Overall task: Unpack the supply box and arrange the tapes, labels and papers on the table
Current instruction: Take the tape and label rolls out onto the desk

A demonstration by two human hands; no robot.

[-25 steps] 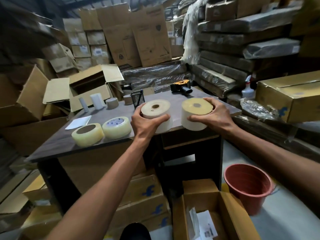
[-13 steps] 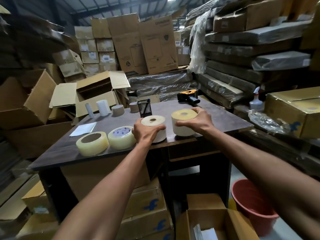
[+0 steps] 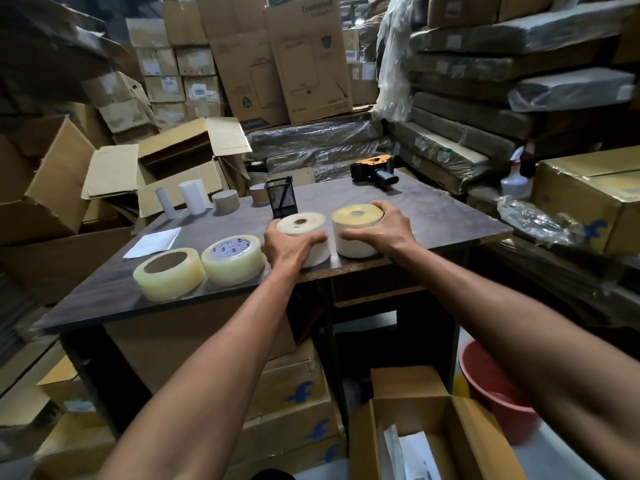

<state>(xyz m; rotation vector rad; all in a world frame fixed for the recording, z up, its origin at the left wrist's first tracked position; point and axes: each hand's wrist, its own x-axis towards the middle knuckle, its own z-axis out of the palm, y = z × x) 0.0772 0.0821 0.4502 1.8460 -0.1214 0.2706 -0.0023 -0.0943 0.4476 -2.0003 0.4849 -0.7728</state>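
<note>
- Head view: two clear tape rolls [image 3: 169,274] stand along the table [image 3: 86,303] near edge, starting a row, I judge.
- My left hand [image 3: 287,245] wraps the white label roll [image 3: 306,237], standing on end to extend it.
- My right hand [image 3: 384,230] cups the yellow-topped roll [image 3: 356,230], just beside.
- Supply box [image 3: 460,434] below holds papers [image 3: 412,452].

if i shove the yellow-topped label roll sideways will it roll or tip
Probably neither: the yellow-topped white label roll stands on its flat end on the dark wooden table, wide for its height. It looks densely wound, so likely heavy. The right hand steadies it.
</note>
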